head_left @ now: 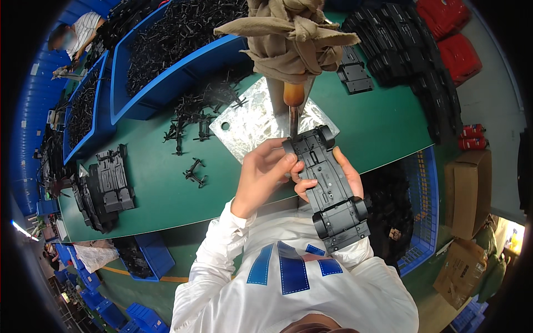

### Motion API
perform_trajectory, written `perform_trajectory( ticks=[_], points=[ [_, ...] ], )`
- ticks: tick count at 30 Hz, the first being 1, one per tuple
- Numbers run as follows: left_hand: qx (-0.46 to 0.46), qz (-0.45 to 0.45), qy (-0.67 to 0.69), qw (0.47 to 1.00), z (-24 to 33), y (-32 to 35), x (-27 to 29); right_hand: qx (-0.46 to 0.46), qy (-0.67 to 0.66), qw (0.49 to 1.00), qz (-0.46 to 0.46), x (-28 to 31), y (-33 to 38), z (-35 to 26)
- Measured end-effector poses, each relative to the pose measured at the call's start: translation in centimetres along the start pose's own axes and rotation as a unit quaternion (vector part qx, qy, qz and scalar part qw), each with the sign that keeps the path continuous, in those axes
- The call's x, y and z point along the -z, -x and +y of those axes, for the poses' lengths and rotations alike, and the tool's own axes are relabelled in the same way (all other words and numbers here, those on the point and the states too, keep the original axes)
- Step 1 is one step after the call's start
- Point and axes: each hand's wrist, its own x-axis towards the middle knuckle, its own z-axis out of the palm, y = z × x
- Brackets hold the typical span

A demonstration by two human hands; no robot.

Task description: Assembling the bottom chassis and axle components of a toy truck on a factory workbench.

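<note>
A long black plastic chassis (328,180), shaped like a toy car's underside, is held tilted above the table's near edge. My right hand (350,171) grips its right side, with fingers wrapped round the edge. At its upper left end my left hand (261,173) is closed, thumb and fingers pinching the edge there. Just beyond that end a metal rod with an orange-brown handle (293,95) points down, its tip partly hidden by the chassis. Knotted beige cloth (300,53) wraps the fixture above the rod. A shiny metal plate (247,125) lies underneath.
Small black frame-like parts (194,114) lie loose left of the plate. Behind them stands a blue bin (166,91) full of similar pieces. Chassis stacks stand at left (114,180) and far right (400,44). A blue crate (426,205) sits below the table's right edge.
</note>
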Motion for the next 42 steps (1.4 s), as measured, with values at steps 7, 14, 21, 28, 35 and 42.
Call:
perform_trajectory(
  ticks=[7,14,21,28,35,42],
  points=[
    [0.007,0.004,-0.001,1.000,-0.07,0.00,0.05,0.009,0.005,1.000,0.006,-0.12,0.05,0.08],
    [0.004,0.004,-0.005,1.000,-0.15,-0.06,0.09,0.006,-0.001,1.000,0.011,-0.17,0.08,0.08],
    [0.004,0.004,-0.002,1.000,-0.22,-0.03,0.09,0.010,0.002,1.000,0.013,-0.33,0.17,0.16],
    [0.002,0.006,0.011,1.000,-0.16,-0.05,-0.05,0.009,0.004,1.000,0.010,-0.14,0.12,0.09],
    [0.004,0.009,0.005,1.000,-0.19,-0.06,-0.02,0.008,0.007,1.000,0.003,0.02,0.02,0.02],
    [0.003,0.002,0.010,1.000,-0.10,-0.04,0.00,0.007,-0.001,1.000,0.010,-0.16,0.12,0.02]
  ],
)
